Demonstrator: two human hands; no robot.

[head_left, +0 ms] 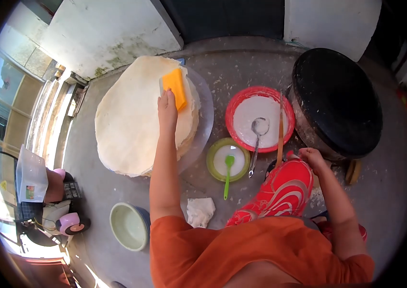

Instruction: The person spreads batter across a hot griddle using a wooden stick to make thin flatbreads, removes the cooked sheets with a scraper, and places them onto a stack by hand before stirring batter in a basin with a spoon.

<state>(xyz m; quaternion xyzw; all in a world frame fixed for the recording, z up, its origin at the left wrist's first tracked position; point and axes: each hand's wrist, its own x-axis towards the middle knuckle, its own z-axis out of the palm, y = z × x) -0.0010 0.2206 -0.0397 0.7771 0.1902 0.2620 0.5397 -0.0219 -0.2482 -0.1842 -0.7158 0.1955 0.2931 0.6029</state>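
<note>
My left hand (167, 109) is closed on a yellow-orange plastic scraper (174, 89). The scraper rests on the right part of a tall stack of thin round pale pancakes (136, 115), which lies on a round clear-looking board (205, 105). My right hand (312, 158) sits by my raised knee in red patterned trousers, fingers curled; whatever they hold, if anything, is hidden. Near it, a long wooden stick (280, 129) leans across the rim of a red basin (230, 105) of white batter. A metal ladle (260, 127) lies in that basin.
A green bowl (211, 168) holds white liquid and a green silicone utensil (229, 168). At the right stands a large round black griddle (340, 101). A white cloth (200, 212) and a pale basin (129, 226) are on the floor; a scooter (62, 221) stands left.
</note>
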